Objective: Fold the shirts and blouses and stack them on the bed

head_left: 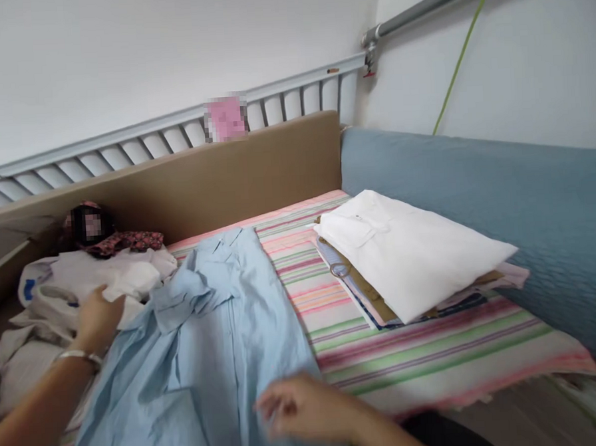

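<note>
A light blue button-up shirt lies spread out, its collar end away from me and its upper part creased. My left hand, with a band on the wrist, is beside the shirt's left edge, over pale clothes; its thumb and fingers are apart and nothing shows between them. Above the shirt's lower right side is my right hand, slightly blurred, with fingers loosely bent and apart. I see nothing in it.
A striped cloth covers the bed. To the right sits a stack of folded clothes topped by a white shirt. Loose clothes and a doll lie left. A brown board and blue padded panel border the bed.
</note>
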{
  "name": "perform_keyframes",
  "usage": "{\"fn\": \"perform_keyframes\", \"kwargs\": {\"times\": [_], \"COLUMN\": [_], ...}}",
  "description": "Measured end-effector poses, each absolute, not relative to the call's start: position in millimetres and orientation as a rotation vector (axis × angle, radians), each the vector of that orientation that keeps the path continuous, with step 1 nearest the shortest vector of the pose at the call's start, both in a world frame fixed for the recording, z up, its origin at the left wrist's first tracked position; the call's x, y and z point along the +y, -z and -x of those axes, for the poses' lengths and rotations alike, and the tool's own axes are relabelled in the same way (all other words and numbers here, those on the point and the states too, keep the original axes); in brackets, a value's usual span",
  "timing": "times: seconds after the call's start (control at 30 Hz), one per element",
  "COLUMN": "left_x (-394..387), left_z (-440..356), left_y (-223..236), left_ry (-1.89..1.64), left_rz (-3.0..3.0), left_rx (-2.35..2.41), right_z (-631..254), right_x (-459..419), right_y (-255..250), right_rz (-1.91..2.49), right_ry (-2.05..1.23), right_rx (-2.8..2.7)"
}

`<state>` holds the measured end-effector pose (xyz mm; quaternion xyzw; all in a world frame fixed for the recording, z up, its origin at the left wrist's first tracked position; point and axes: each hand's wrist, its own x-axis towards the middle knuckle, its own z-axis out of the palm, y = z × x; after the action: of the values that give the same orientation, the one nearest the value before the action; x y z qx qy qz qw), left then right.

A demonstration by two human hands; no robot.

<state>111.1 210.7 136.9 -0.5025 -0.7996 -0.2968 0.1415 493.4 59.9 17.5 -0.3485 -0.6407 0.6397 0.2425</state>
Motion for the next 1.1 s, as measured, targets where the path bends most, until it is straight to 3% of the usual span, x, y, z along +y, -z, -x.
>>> {"fn": "perform_keyframes", "kwargs": {"times": [0.1, 0.2, 0.43, 0.73, 1.0, 1.1], "left_x": [155, 83, -18, -6, -18, -27], "left_z": [-158, -215, -297, -327, -317, -304], "left_y": [-89, -43, 6, 6, 25, 33], "left_ry": [0.859, 1.216, 1.868, 1.661, 1.721, 1.743], "left_rz": [1.819, 2.150, 1.708, 1.914, 2.098, 2.028], "left_rx": [-2.466, -2.601, -3.141, -3.397, -3.219, -3.135], "right_z": [-531, -558, -568, -541, -534, -545], "right_x": [79, 80, 6, -64, -120, -113], "right_y": [-20, -13, 11, 38, 88, 77], "right_rz": [1.185, 1.257, 1.388, 1.811, 1.904, 1.925], "right_ry": [-1.578, -1.589, -1.360, -0.865, -1.330, -1.130], "right_rx": [-1.422, -1.389, -1.731, -1.915, -1.713, -1.602]}}
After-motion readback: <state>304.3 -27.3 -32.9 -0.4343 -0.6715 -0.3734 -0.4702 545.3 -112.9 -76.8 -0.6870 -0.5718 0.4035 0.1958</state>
